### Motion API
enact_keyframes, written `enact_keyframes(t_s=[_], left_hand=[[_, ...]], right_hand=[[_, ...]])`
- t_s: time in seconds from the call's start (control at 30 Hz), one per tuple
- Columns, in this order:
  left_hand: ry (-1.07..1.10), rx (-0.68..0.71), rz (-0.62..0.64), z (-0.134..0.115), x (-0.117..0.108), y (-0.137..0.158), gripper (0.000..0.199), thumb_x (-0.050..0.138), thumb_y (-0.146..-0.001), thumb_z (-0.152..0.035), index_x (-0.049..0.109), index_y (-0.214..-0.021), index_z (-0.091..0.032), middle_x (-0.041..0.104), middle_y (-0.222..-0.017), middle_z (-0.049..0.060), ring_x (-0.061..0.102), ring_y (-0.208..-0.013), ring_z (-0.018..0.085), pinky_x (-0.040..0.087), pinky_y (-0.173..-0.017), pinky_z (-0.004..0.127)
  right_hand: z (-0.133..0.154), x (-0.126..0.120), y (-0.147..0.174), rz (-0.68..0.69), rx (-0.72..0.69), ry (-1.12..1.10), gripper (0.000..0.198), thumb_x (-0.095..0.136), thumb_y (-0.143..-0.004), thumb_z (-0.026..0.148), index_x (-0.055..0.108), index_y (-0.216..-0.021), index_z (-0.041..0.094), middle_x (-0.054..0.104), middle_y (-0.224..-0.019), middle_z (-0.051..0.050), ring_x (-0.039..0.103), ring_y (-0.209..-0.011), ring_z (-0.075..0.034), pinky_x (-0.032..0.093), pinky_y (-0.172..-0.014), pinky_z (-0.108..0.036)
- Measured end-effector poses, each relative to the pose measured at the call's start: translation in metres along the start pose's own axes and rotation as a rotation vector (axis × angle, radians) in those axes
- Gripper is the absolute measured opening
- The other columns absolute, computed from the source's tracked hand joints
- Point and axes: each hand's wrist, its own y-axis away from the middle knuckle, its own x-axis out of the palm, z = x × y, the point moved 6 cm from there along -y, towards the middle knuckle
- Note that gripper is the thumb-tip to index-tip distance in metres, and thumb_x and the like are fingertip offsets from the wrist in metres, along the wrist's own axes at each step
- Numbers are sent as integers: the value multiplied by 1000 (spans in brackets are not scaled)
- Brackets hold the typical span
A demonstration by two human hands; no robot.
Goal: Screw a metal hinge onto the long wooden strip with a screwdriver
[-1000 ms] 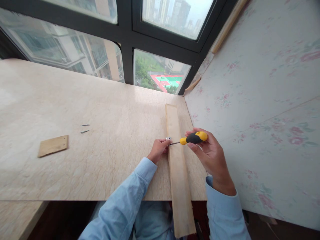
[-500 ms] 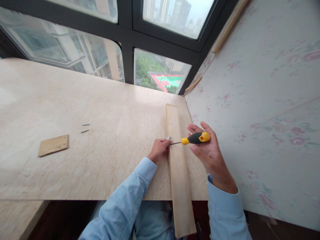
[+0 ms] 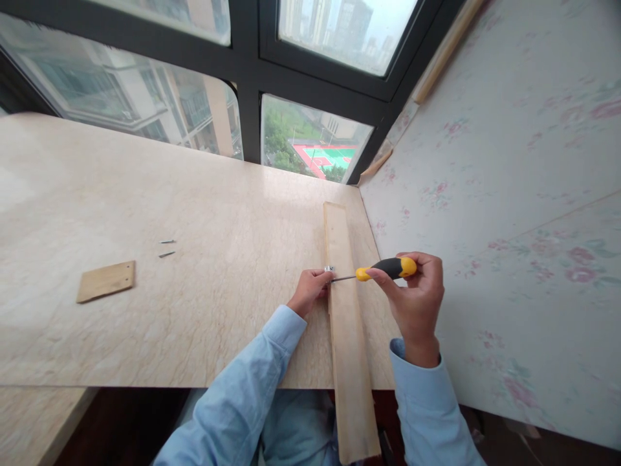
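Note:
A long wooden board (image 3: 353, 362) lies on the stone-topped sill, its near end sticking out past the front edge. At the board's left edge, my left hand (image 3: 310, 288) pinches a small shiny metal bracket (image 3: 329, 268); the fingertips underneath are hidden. My right hand (image 3: 418, 294) is closed on the yellow and black handle of a screwdriver (image 3: 388, 267), thumb along the near side and fingers behind. The screwdriver's shaft crosses above the board almost level, and its tip meets my left thumb beside the bracket.
Two screws (image 3: 167, 248) lie on the sill (image 3: 218, 323) to the left. Near them is a small wooden plate (image 3: 107, 282) with holes at one end. A flowered wall (image 3: 509, 259) stands close on the right, and a dark-framed window (image 3: 251, 123) is behind.
My right hand's spread fingers have closed round the screwdriver handle, and the hand has turned. The handle has shifted slightly right. My left hand holds the same place.

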Motion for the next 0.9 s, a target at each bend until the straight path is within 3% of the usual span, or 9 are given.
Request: enact_keyframes(t_s=[0.17, 0.23, 0.37, 0.47, 0.57, 0.7, 0.8, 0.9], left_hand=[[-21, 7, 11, 0, 0, 0, 25, 75, -62, -36, 67, -65, -12, 63, -66, 4, 58, -59, 14, 41, -54, 24], [-25, 5, 5, 1, 0, 0, 25, 76, -62, -36, 67, -65, -12, 62, -65, 4, 57, -58, 13, 41, -54, 24], [2, 5, -19, 0, -1, 0, 25, 77, -60, -35, 67, -64, -12, 61, -63, 3, 56, -57, 13, 42, -54, 24], [19, 2, -15, -1, 0, 1, 25, 78, -59, -34, 67, -63, -12, 61, -63, 4, 56, -57, 13, 42, -53, 24], [16, 1, -18, -2, 0, 1, 24, 77, -60, -34, 67, -64, -12, 61, -63, 4, 55, -57, 12, 42, -53, 24], [5, 1, -15, -1, 0, 0, 24, 75, -60, -34, 68, -65, -12, 62, -64, 4, 57, -58, 13, 43, -54, 24], [7, -1, -6, 0, 0, 0, 24, 75, -61, -34, 68, -66, -12, 64, -66, 5, 59, -60, 14, 45, -57, 25], [5, -4, -7, 0, 0, 0, 23, 75, -62, -34, 68, -66, -12, 64, -66, 5, 60, -60, 15, 45, -56, 26]], right_hand=[[-1, -1, 2, -56, 22, -25, 55, 86, -60, 52, 50, -91, 23, 56, -89, 0, 60, -80, -18, 56, -72, -33], [-5, 2, 2, -20, 50, -66, 54, 85, -62, 51, 50, -93, 24, 57, -92, -1, 61, -84, -18, 56, -77, -34], [-4, 13, 2, 233, 125, -300, 44, 68, -83, 50, 50, -114, 26, 60, -117, -8, 62, -110, -23, 53, -95, -44], [7, 17, 5, 436, 156, -445, 56, 64, -88, 41, 38, -137, 33, 49, -143, -9, 47, -134, -24, 43, -109, -50], [13, 16, 9, 523, 173, -444, 52, 64, -89, 36, 43, -136, 31, 53, -140, -8, 50, -132, -24, 43, -110, -49], [5, 8, 4, 358, 129, -228, 41, 76, -78, 41, 58, -112, 25, 66, -108, -5, 66, -102, -23, 55, -93, -43], [-1, 0, -1, 150, 55, 27, 49, 84, -65, 49, 58, -97, 23, 64, -93, -3, 63, -86, -21, 56, -82, -38], [-8, 0, -1, 98, 69, 155, 52, 82, -64, 56, 56, -94, 22, 61, -89, -2, 60, -76, -18, 55, -73, -35]])
